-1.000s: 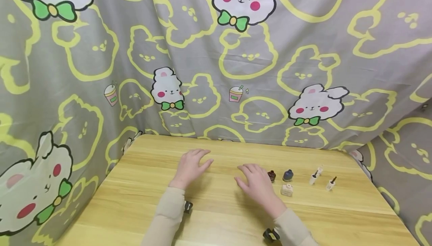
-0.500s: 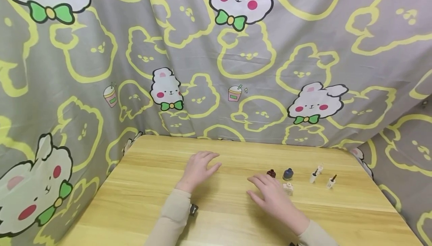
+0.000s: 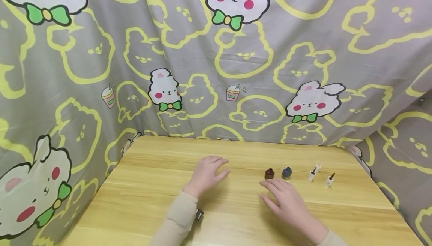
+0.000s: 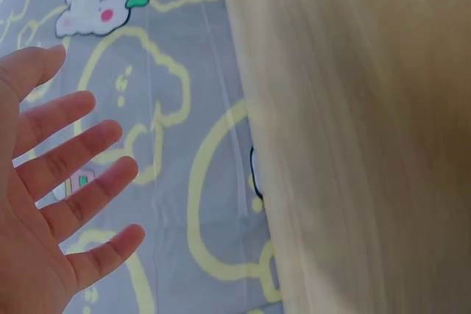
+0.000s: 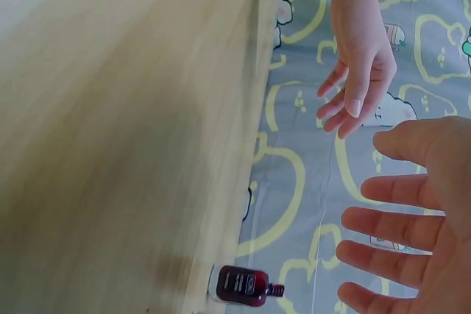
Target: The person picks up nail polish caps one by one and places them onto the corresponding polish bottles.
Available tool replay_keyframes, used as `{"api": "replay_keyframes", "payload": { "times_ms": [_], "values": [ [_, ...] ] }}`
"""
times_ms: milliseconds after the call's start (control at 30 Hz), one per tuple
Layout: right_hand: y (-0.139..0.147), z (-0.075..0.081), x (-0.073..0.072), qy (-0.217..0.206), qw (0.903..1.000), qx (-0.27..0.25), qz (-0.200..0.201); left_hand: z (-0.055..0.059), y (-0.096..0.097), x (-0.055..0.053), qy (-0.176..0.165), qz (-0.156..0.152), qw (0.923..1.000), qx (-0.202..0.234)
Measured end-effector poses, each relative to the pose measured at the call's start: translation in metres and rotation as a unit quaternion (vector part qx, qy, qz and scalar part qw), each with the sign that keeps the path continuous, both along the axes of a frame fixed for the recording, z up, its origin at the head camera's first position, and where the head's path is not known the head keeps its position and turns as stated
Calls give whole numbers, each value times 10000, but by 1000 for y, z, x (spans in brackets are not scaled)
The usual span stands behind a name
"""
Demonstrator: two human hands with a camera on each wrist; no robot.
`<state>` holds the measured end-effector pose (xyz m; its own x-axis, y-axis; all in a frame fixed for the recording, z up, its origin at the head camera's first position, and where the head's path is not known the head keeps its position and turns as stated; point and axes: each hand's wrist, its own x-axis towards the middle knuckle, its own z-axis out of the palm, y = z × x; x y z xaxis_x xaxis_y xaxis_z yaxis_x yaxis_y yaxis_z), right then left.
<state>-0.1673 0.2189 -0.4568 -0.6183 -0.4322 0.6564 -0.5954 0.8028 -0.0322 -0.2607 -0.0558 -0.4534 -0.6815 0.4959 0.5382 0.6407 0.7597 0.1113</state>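
Note:
My left hand (image 3: 207, 176) hovers over the middle of the table with its fingers spread and holds nothing; the left wrist view shows its bare palm (image 4: 37, 218). My right hand (image 3: 290, 204), fingers extended, is in the air just in front of the small bottles and is likewise holding nothing. Nearest its fingertips stand an uncapped dark red nail polish bottle (image 3: 269, 174) and an uncapped blue nail polish bottle (image 3: 287, 173). The red one also appears low in the right wrist view (image 5: 243, 287). A white bottle is almost wholly hidden behind the right hand.
Right of the bottles, three white caps stand with their brushes pointing up: one in front (image 3: 312, 176), one behind it (image 3: 318, 168) and one farther right (image 3: 329, 180). A patterned grey curtain (image 3: 202, 58) surrounds the wooden table (image 3: 152, 171) at its back and sides.
Both hands have drifted to the right across the table. The right hand now covers the white bottle and has uncovered the dark red one. Bottles and caps stay in place.

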Motion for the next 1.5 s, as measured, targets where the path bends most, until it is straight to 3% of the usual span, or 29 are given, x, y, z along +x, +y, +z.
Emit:
{"api": "replay_keyframes", "payload": {
  "times_ms": [233,400,767,1000,1500],
  "values": [
    [13,-3,5,53,9998,-150,-120,1,11,8,-516,-173,9985,-81],
    [22,-2,10,2,9992,-215,-337,1,17,13,-696,-273,9972,-39],
    [47,-6,18,-26,9983,-411,-407,0,32,23,-461,-668,9961,-359],
    [63,-9,19,-58,9965,-502,-664,-1,41,29,-525,-760,9943,-533],
    [99,-11,23,-754,9847,-903,-1288,-1,55,38,-419,-869,9937,-574]
  ]
}}
